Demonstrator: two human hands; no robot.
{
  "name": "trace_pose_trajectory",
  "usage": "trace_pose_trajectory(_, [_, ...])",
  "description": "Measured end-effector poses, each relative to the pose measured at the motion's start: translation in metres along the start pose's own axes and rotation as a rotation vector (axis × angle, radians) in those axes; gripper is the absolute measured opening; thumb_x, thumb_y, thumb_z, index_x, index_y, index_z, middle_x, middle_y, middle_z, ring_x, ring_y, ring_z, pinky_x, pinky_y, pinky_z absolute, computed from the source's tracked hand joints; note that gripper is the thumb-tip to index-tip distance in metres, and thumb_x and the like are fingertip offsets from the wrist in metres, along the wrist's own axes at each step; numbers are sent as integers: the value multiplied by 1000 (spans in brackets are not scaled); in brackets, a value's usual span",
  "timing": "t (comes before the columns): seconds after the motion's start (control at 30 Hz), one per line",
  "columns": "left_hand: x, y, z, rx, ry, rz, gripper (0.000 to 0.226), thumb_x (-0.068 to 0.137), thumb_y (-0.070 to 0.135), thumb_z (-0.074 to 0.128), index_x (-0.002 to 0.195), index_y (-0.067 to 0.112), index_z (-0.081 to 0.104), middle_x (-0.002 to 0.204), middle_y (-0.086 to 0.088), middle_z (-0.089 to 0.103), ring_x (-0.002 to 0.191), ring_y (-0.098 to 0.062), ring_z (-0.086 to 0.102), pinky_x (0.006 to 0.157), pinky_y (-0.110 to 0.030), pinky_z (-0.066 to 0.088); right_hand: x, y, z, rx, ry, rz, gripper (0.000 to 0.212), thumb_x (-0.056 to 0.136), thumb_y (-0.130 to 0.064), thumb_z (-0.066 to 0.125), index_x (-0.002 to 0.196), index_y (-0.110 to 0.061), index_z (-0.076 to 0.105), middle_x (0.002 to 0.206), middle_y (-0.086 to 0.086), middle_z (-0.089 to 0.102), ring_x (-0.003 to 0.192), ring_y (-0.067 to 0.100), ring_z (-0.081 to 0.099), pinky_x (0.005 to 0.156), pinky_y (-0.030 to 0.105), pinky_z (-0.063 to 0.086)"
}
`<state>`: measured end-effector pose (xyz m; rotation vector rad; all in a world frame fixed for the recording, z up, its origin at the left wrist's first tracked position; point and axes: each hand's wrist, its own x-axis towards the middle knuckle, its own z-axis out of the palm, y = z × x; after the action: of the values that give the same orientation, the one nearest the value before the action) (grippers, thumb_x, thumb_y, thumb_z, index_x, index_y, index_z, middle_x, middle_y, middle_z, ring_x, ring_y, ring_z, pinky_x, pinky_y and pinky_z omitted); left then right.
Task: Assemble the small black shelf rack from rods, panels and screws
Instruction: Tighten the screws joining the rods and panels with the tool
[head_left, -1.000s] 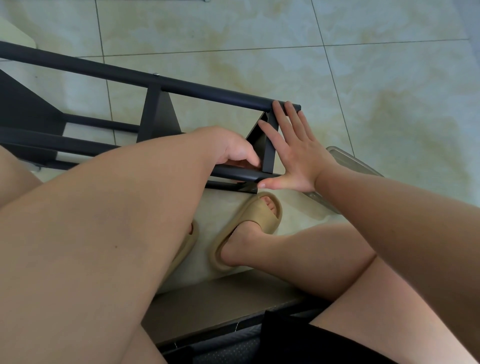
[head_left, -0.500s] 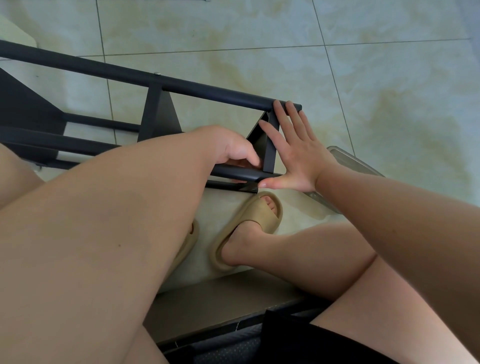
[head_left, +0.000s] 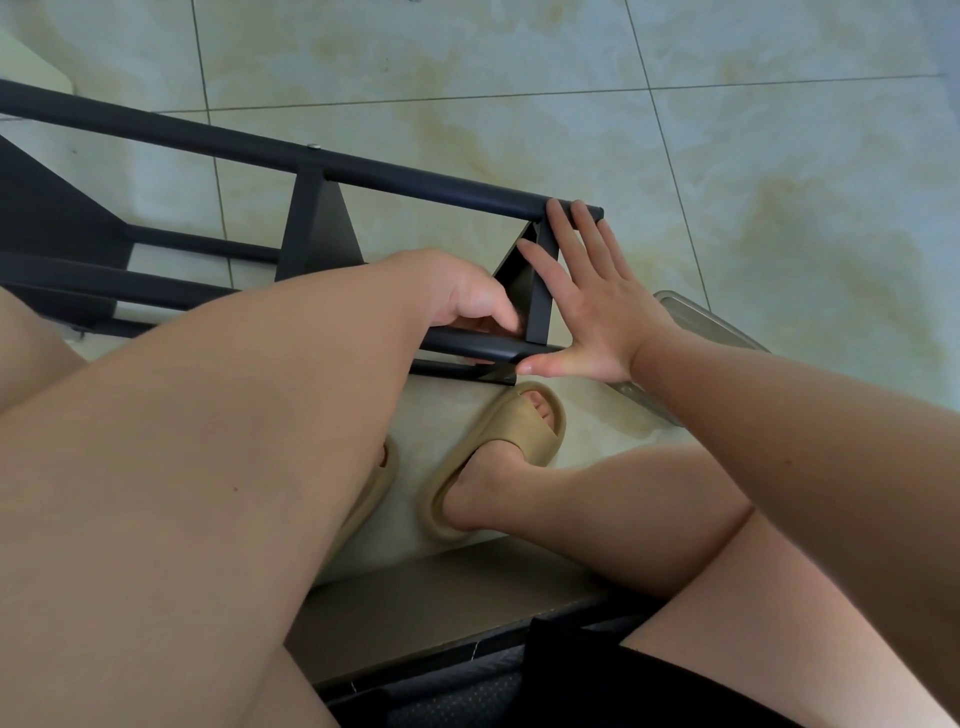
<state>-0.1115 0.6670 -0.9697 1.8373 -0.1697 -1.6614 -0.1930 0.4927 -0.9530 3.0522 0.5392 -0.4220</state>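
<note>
The black shelf rack (head_left: 415, 176) lies on its side on the tiled floor, its long rods running from the left edge toward the middle. Its end panel (head_left: 540, 291) joins the far rod to the near rod (head_left: 467, 343). My left hand (head_left: 462, 296) reaches over my knee, fingers curled down around the near rod just beside the end panel; what the fingertips touch is hidden. My right hand (head_left: 597, 312) lies flat against the rack's end, straight fingers on the panel and far rod tip, thumb at the near rod's tip.
A clear plastic container (head_left: 711, 327) sits on the floor behind my right wrist. My feet in beige slippers (head_left: 498, 457) rest just below the rack's end. A second black panel (head_left: 317, 234) crosses the rack further left. Pale tiles stretch beyond to the right.
</note>
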Motion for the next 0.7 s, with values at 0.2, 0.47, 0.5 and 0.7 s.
trace_pose_trajectory(0.2, [1,0,1,-117,-48,-14,16,93,15,57,95,7,71,83,-11,72,70,-23,68,74,-34,58,0,0,1,6,5,2,125,70,-98,33,162,-18,7,167,21,-13,154,40,-14,125,56,-2])
trace_pose_trajectory(0.47, [-2,1,1,22,-13,1,28,94,14,56,117,2,68,103,-14,69,88,-27,63,89,-36,49,0,0,1,10,19,-2,124,70,-96,36,162,-17,9,167,21,-10,154,41,-12,125,56,-1])
trace_pose_trajectory(0.5, [-3,1,1,3,-22,11,24,95,13,56,114,6,69,105,-11,69,93,-26,63,96,-38,47,0,0,1,11,21,-3,124,70,-97,35,162,-16,10,167,21,-10,154,41,-11,125,56,-1])
trace_pose_trajectory(0.7, [-1,1,1,-62,-38,10,18,93,15,56,101,6,69,91,-12,69,77,-24,65,77,-35,55,0,0,2,7,18,-2,125,70,-98,33,162,-16,10,167,21,-11,154,41,-12,125,56,-2])
